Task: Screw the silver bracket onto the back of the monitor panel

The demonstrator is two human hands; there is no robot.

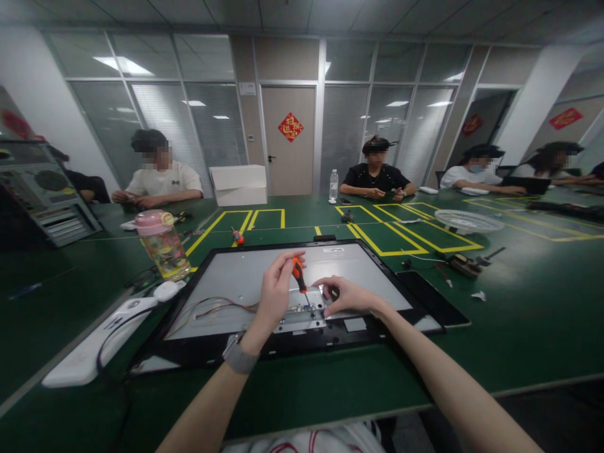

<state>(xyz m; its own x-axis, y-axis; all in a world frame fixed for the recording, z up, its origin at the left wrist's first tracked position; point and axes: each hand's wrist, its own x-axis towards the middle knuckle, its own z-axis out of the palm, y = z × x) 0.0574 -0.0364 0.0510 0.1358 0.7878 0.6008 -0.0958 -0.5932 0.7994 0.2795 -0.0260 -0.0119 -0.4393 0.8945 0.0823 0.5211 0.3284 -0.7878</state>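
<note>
A monitor lies face down on the green table, its black frame around a bare grey metal back. My left hand is closed round an orange-and-black screwdriver, held upright with its tip down on a small metal board near the panel's lower middle. My right hand rests on that board just right of the tip, fingers curled and pressing down. Thin red and white wires run from the board to the left across the panel.
A pink-lidded bottle stands left of the monitor, with a white device and black cable near the front left. A white box, water bottle, fan grille and small parts lie farther back. Several people sit around the far side.
</note>
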